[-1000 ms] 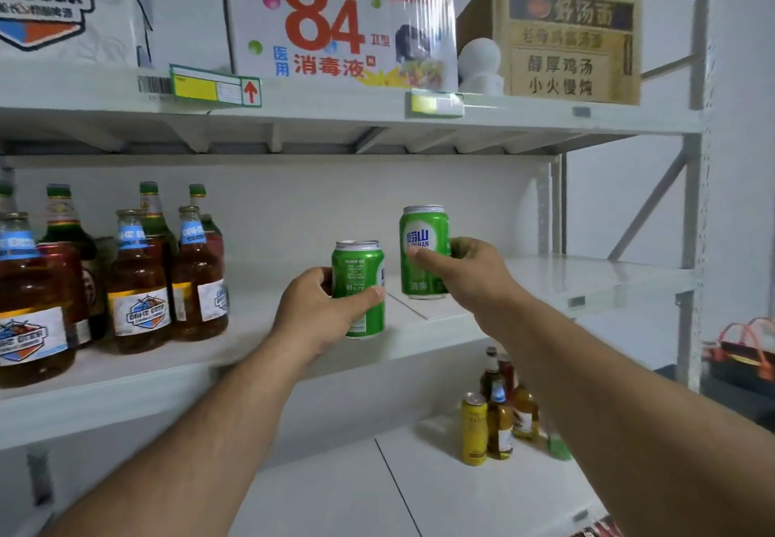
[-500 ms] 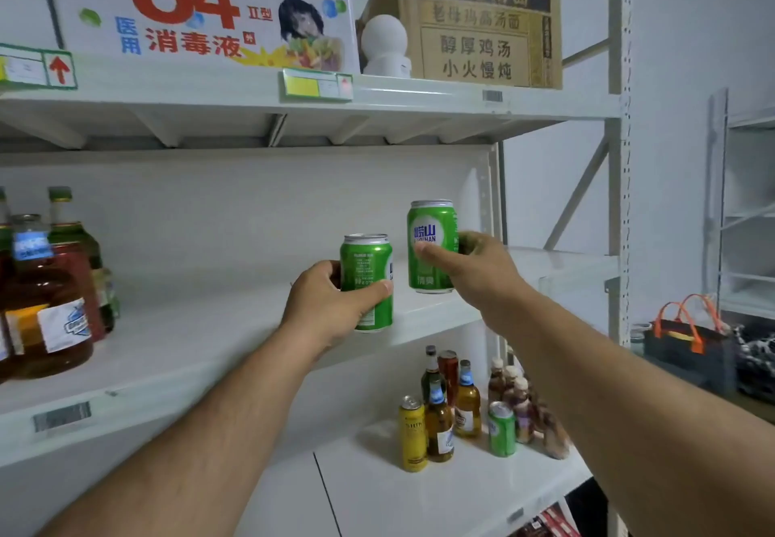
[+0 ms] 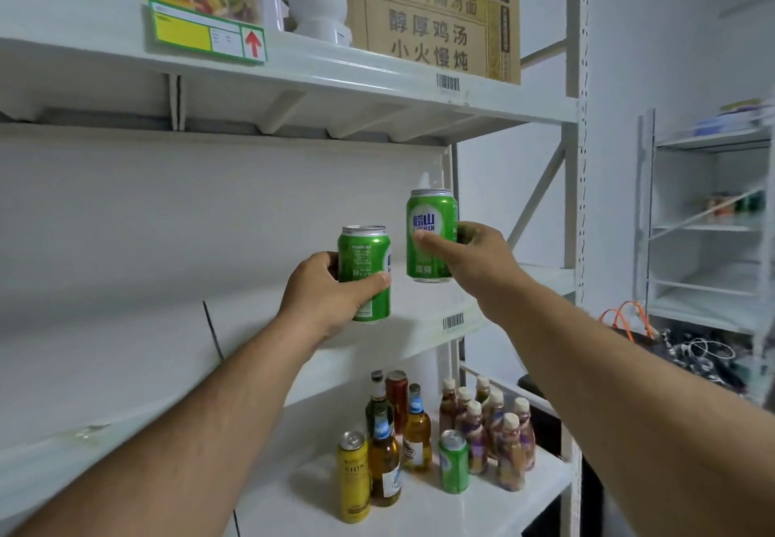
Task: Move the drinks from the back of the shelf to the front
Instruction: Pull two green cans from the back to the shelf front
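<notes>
- Cans: 2 green ones are in the hands, both upright and held above the middle shelf [image 3: 423, 326], near its front edge.
- Left hand [image 3: 331, 301] is wrapped round the lower green can [image 3: 365, 272], thumb across its front, fingers behind.
- Right hand [image 3: 474, 259] grips the taller-held green can [image 3: 430, 234], thumb on the label, fingers curled round the far side.
- Since 1 second ago the view has swung right: the brown bottles on the left of the shelf have gone out of frame, and both cans have travelled rightward with the hands, same grips.
- Judgement: carry is under way; neither can is set down yet, so placing them at the front of the shelf remains.
- Lower shelf [image 3: 419, 511] holds a cluster of bottles and cans.
</notes>
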Demonstrator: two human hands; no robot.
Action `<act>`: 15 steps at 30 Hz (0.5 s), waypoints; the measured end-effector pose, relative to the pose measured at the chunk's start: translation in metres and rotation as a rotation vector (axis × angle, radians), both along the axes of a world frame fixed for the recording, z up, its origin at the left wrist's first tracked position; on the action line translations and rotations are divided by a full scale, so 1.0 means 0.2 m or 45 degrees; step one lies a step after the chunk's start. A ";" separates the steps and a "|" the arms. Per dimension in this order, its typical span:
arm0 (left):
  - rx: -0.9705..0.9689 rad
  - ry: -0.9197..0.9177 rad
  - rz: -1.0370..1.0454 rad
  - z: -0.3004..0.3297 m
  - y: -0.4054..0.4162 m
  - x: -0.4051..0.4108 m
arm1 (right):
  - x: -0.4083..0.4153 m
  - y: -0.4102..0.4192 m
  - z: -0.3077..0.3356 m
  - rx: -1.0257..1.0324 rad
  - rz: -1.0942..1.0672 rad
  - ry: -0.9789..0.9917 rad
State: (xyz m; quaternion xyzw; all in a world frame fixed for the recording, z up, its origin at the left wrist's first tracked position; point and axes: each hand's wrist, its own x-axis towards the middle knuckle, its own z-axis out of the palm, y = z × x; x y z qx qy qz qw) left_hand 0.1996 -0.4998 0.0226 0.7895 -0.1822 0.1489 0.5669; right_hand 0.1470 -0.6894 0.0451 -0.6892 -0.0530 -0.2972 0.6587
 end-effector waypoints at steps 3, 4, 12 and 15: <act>-0.002 -0.008 -0.001 -0.01 -0.08 0.05 | 0.06 -0.08 0.00 0.005 0.029 -0.021; -0.006 -0.008 0.000 -0.01 -0.11 0.06 | 0.08 -0.12 -0.01 0.007 0.044 -0.030; -0.050 -0.003 0.082 0.01 -0.45 0.13 | 0.24 -0.48 0.01 -0.034 0.155 -0.050; -0.059 0.006 0.116 0.02 -0.62 0.15 | 0.31 -0.65 0.02 -0.050 0.201 -0.043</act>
